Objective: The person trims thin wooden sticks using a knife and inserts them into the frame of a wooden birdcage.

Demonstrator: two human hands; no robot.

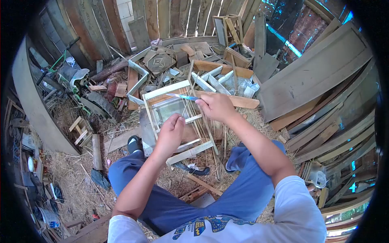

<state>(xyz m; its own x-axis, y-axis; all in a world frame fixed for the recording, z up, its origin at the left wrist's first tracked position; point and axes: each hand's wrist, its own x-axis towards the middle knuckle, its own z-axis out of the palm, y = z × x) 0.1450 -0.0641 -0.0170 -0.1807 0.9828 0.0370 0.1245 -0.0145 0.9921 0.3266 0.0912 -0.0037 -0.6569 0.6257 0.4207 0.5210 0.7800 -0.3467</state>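
My right hand is closed around the handle of a knife, its shiny blade pointing left. Lower and to the left, my left hand is closed, thumb against fingers, on a thin wooden strip that slants up towards the blade. Both hands are above a pale wooden frame made of slats, with several thin strips running along its right part. The frame leans between my knees, and part of it is hidden by my left hand and forearm.
Scrap boards and white-painted pieces are heaped beyond the frame. A large panel leans at right, above stacked planks. A green-framed bicycle stands at left. Straw covers the ground, with a small wooden piece on it.
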